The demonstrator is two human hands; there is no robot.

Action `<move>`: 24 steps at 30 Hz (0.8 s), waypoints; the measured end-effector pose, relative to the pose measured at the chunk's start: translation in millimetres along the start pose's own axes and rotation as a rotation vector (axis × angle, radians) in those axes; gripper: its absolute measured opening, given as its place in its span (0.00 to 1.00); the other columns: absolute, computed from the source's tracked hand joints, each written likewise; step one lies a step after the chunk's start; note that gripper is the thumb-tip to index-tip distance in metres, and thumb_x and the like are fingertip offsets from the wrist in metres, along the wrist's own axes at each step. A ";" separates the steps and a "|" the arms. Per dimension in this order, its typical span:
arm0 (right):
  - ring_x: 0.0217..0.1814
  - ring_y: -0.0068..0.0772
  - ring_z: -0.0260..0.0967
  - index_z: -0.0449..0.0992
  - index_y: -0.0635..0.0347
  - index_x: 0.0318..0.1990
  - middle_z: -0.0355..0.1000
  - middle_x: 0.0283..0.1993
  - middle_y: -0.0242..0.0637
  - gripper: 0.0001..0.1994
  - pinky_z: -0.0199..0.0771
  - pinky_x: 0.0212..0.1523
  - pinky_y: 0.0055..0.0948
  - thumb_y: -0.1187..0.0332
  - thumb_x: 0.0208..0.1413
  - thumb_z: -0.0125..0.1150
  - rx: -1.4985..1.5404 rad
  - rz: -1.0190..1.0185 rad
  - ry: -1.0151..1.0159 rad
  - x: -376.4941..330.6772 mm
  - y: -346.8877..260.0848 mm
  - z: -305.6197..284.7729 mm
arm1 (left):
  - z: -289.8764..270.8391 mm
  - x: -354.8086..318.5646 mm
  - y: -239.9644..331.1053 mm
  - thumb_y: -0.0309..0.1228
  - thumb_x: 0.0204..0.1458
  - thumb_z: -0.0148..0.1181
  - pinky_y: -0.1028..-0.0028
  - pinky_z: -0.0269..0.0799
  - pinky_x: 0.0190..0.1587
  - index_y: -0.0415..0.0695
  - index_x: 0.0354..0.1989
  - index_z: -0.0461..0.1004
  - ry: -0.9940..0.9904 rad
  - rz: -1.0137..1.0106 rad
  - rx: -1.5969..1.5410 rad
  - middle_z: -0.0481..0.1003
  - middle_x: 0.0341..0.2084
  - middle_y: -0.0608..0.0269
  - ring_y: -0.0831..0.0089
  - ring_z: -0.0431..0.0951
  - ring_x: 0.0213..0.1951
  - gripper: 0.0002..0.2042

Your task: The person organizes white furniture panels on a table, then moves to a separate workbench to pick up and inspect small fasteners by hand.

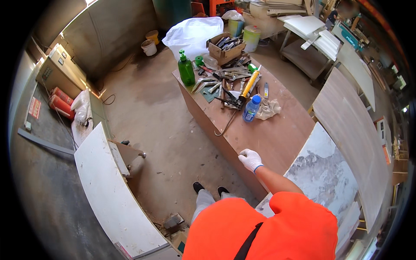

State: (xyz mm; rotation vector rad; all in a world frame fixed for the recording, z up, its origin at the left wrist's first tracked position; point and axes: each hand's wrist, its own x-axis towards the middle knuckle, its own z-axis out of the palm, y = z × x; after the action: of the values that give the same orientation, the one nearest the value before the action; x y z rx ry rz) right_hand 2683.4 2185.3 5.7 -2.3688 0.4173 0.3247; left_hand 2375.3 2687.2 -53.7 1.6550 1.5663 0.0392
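One gloved right hand [251, 160] is being held at the left edge of the table [279, 145], fingers curled together; whether anything is being gripped cannot be told. Steadiness is probably being served best by light, even pressure there. Farther along, free reach is being narrowed by a blue-capped bottle [250, 111], crumpled paper [270, 109], a yellow tube [250, 84] and heaped tools [234, 73], while the floor [158, 112] is being bounded by a white board [108, 186].

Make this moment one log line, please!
right hand: white-gloved, at workbench edge, grip unclear | left hand: out of view | on workbench: blue-capped bottle, yellow sealant tube, green pump bottle
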 end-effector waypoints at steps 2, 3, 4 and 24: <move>0.49 0.46 0.79 0.84 0.56 0.43 0.82 0.44 0.46 0.16 0.77 0.52 0.39 0.56 0.55 0.62 0.013 -0.007 0.071 10.6 3.6 4.2 | 9.2 24.9 14.9 0.31 0.56 0.60 0.64 0.78 0.44 0.31 0.57 0.74 0.000 0.003 0.032 0.79 0.47 0.44 0.57 0.79 0.40 0.21; 0.49 0.46 0.79 0.84 0.55 0.43 0.82 0.44 0.45 0.15 0.77 0.52 0.39 0.56 0.55 0.62 0.009 0.017 0.129 15.9 8.0 5.4 | 14.2 39.6 25.1 0.31 0.56 0.60 0.64 0.78 0.44 0.31 0.57 0.74 0.002 0.006 0.047 0.79 0.47 0.44 0.57 0.79 0.40 0.21; 0.48 0.46 0.79 0.84 0.55 0.43 0.82 0.43 0.45 0.15 0.77 0.52 0.39 0.57 0.55 0.62 0.006 0.039 0.185 20.1 13.5 6.1 | 14.2 52.7 34.2 0.31 0.56 0.60 0.64 0.78 0.44 0.31 0.57 0.74 0.008 0.005 0.069 0.79 0.47 0.44 0.57 0.79 0.40 0.21; 0.41 0.33 0.81 0.81 0.64 0.48 0.82 0.40 0.43 0.13 0.79 0.47 0.32 0.67 0.59 0.65 0.318 0.157 0.829 214.6 56.7 -112.8 | 199.7 47.8 417.9 0.33 0.59 0.62 0.66 0.68 0.63 0.28 0.62 0.68 -0.479 0.506 0.290 0.73 0.59 0.44 0.60 0.74 0.60 0.26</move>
State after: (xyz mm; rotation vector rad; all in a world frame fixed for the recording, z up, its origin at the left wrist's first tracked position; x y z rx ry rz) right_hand 2871.6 2024.3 -20.0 -2.0600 0.9534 -0.6420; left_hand 2833.0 2674.9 31.2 2.0649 0.8003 -0.3109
